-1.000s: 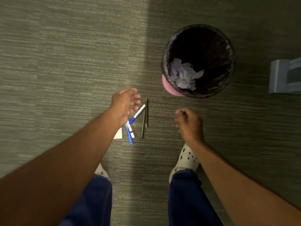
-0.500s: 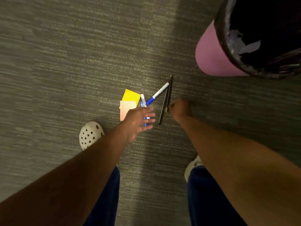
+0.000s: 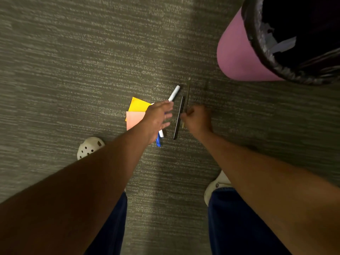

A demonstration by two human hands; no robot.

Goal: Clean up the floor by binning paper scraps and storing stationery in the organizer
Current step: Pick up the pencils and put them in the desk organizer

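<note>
On the carpet lie a white marker (image 3: 174, 92), a second marker with a blue cap (image 3: 159, 139), a thin black pen (image 3: 178, 118) and an olive-gold pen (image 3: 188, 91). My left hand (image 3: 158, 118) hovers over the two markers with its fingers spread, hiding their middles. My right hand (image 3: 197, 117) is closed on the lower half of the olive-gold pen, right of the black pen. A yellow paper note (image 3: 138, 104) and a pink note (image 3: 133, 119) overlap left of my left hand. The pink bin (image 3: 235, 52) with a black liner holds paper scraps (image 3: 281, 45).
My white clogs stand on the carpet, one at the left (image 3: 90, 147) and one under my right arm (image 3: 217, 184). The bin stands close at the upper right of the pens. No organizer is in view.
The view has dropped closer to the floor and the bin has slid to the upper right. My left hand moved up over the markers. My right hand has closed on the olive-gold pen.
</note>
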